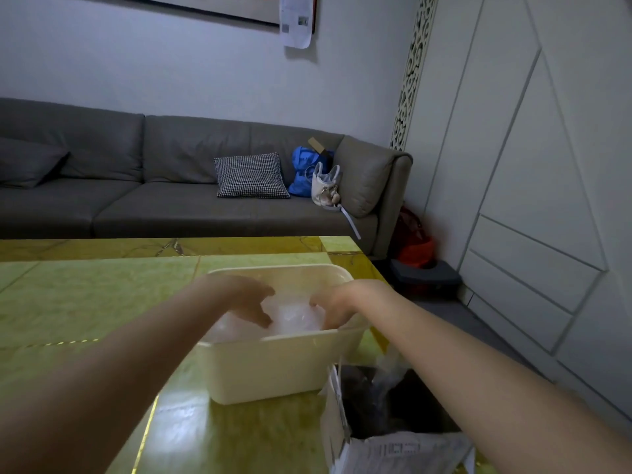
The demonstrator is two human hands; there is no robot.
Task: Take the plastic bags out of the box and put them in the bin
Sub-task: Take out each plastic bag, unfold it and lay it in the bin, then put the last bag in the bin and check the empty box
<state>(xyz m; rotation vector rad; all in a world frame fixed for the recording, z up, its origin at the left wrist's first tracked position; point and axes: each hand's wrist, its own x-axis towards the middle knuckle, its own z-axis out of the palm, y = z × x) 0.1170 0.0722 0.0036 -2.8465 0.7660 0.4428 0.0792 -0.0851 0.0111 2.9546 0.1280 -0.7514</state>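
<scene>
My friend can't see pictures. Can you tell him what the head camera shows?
Two bare hands, the left hand and the right hand, reach into a cream plastic box on a yellow-green table, onto crumpled clear plastic bags. A bag-lined bin stands beside the box, and a grey sofa sits behind.

The cream rectangular plastic box (273, 367) has smooth, matt walls with a faint sheen. Inside it lie clear, crinkled plastic bags (294, 318), thin and glossy. The yellow-green marbled surface (102, 302) under the box is polished stone or a stone look, highly glossy, with shiny gold inlay strips. At the near right, the dark bin (386, 401) is lined with a thin, wrinkled plastic film, and printed white paper hangs at its edge. At the far side, the grey sofa (171, 200) looks like matt leather or leather-like cloth; its black-and-white houndstooth cushion (251, 175) is woven cloth.
</scene>
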